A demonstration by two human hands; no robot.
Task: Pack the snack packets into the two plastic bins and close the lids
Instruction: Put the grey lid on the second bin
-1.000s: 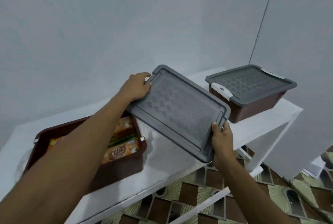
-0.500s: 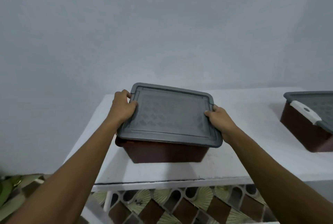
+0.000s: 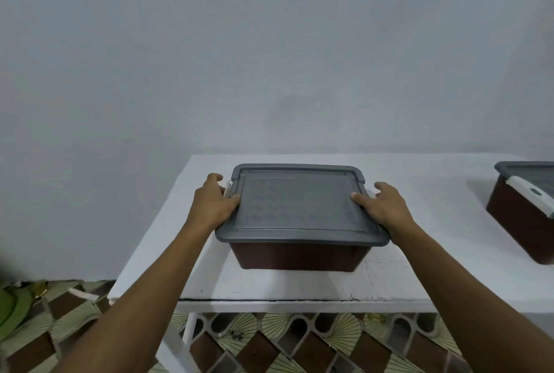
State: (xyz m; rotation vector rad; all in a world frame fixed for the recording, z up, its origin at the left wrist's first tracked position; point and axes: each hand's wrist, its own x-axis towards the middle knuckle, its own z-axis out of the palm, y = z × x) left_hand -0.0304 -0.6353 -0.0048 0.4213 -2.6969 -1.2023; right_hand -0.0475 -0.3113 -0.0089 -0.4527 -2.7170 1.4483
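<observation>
- Grey lid (image 3: pixel 299 201) lies flat on the brown bin (image 3: pixel 299 255), covering it rim to rim. The bin stands on the white table (image 3: pixel 269 288).
- I can't see the packets, as the lid hides whatever is inside the bin.
- My left hand (image 3: pixel 212 204) grips the lid at the bin's left end, thumb on top and fingers curled round the edge with their tips hidden. A white clasp (image 3: pixel 228 189) peeks out beside them, and I can't tell whether it is latched.
- My right hand (image 3: pixel 386 207) grips the lid at the bin's right end the same way. Any clasp there is covered.
- A second bin (image 3: pixel 521 222), lidded, sits well to the right of the bin and is cut off by the frame edge.
- A second ago I held the lid tilted in the air beside the open bin, with the packets showing. Half a second ago it was already on the bin, with my hands at its ends.
</observation>
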